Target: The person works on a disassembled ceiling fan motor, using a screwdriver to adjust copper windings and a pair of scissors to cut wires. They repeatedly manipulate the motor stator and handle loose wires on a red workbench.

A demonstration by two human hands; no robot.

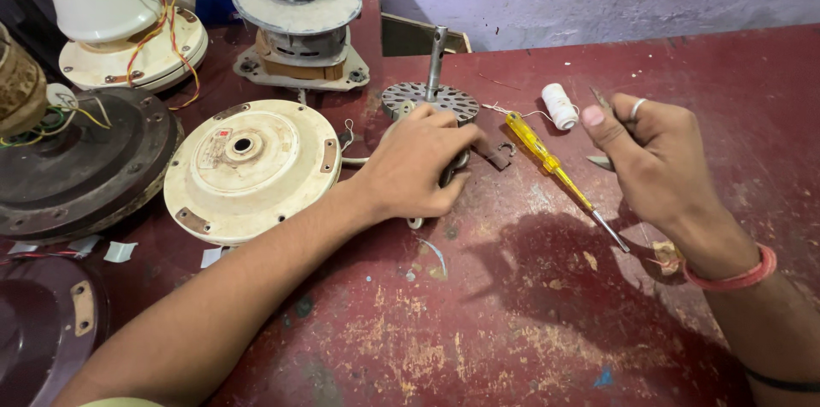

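— So, what has the left hand got?
— Its fingers are curled down over a fan motor stator on the red workbench.
— And the right hand?
— Closed, pinching a thin metal tool, just beside a yellow screwdriver and white thread spool.

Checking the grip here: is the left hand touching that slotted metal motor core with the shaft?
Touching. The head view shows the left hand resting over the motor core, its fingers lying on its near edge.

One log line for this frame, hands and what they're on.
left hand: resting on stator | right hand: holding thin metal tool | screwdriver, thread spool: lying between hands on table
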